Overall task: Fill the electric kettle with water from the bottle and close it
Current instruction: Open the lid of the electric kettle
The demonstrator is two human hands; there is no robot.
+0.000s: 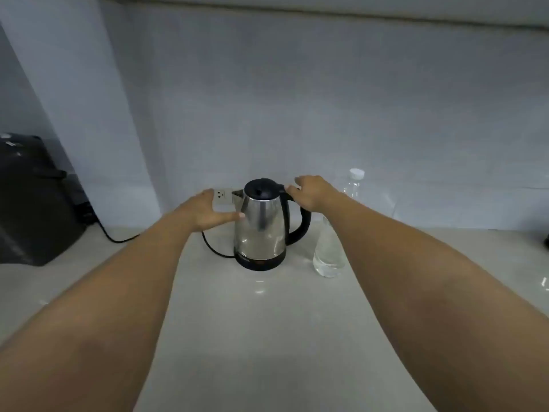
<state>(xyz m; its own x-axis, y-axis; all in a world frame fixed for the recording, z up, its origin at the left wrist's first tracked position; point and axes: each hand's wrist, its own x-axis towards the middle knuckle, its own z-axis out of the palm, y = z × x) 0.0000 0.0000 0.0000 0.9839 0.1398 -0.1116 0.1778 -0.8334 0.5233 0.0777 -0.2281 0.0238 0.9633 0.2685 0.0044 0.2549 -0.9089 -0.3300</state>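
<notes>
A steel electric kettle (260, 227) with a black lid, handle and base stands on the pale counter, lid down. My left hand (205, 214) is flat against its left side, thumb touching the steel. My right hand (312, 191) rests on the top of the black handle, thumb by the lid's rear edge. A clear water bottle (329, 254) with a white cap stands just right of the kettle, partly hidden behind my right forearm.
A white wall socket (222, 197) sits behind the kettle, with a black cord (214, 248) curling on the counter (267, 337). A large black appliance (32, 200) stands at the far left. A grey wall rises right behind everything.
</notes>
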